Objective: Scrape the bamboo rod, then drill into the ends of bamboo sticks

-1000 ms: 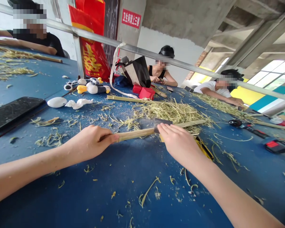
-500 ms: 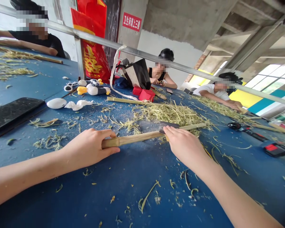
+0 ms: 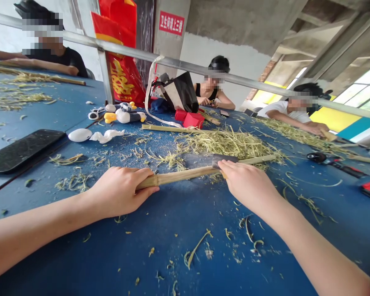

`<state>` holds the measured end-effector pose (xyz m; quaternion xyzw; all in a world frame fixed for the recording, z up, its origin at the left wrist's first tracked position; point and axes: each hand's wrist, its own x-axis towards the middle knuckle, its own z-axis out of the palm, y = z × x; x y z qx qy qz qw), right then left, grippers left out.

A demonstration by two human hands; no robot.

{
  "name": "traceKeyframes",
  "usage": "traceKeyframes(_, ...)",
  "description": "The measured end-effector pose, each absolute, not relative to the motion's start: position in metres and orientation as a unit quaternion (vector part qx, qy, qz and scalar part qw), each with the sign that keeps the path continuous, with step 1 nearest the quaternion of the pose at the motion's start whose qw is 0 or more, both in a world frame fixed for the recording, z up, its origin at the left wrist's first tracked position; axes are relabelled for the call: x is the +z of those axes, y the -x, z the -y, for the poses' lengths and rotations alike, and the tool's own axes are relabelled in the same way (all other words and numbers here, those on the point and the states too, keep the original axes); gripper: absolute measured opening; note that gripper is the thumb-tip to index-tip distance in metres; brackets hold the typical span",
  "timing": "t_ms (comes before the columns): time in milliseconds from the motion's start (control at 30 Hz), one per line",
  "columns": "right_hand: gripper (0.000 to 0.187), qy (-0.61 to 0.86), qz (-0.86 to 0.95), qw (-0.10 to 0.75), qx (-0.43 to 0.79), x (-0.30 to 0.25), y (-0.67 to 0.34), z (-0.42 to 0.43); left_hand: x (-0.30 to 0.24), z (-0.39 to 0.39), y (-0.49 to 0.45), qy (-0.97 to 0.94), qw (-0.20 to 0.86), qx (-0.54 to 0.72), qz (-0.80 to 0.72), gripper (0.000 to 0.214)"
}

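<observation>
Concrete pillars and rough, part-whitewashed walls frame a workroom where three co-workers sit bent over the far side of a broad blue tabletop (image 3: 154,255), its smooth surface dusted with powder and scattered scraps. A dull metal rail (image 3: 179,63) crosses the view, and a glossy red bag (image 3: 123,80) with yellow lettering stands behind it. Beyond the person's hands, curly, pale green shavings (image 3: 231,144) lie in a loose, fibrous heap.

Directly in front of the person, a bamboo stick (image 3: 185,175), slender and pale tan with a raised joint near one end, runs from the left hand, past the right, to the edge of the heap. The left hand (image 3: 120,191) is curled firmly around the near end, thumb beneath. The right hand (image 3: 249,176) presses its fingers, held close together, onto a dark, sandpaper-like sheet (image 3: 226,159) lapped over the stick.

To the left rests a flat black phone (image 3: 24,150), its face speckled with dust. Farther back are two red boxes (image 3: 189,119), knitted bird toys (image 3: 125,116) with yellow parts, a crumpled white tissue (image 3: 106,135) and a smooth white oval object (image 3: 80,135).
</observation>
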<state>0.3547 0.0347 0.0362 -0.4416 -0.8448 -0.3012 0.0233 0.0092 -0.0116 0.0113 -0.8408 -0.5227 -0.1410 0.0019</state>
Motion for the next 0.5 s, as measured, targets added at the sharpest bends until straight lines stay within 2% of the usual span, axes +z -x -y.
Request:
traceKeyframes(233,0.044,0.302,0.922,0.108,-0.218,0.034,-0.332,-0.021,0.009,0.008,-0.005,0.852,0.045,-0.136,0.504,0.043)
traceKeyframes(433,0.041,0.450,0.862,0.027,-0.232,0.036,-0.353,-0.033,0.009,0.005,-0.005,0.869,0.056,-0.127,0.475,0.048)
traceKeyframes(500,0.042,0.448,0.863,0.014,-0.235,0.036,-0.356,-0.034,0.009,0.004,-0.005,0.868,0.065,-0.118,0.478,0.048)
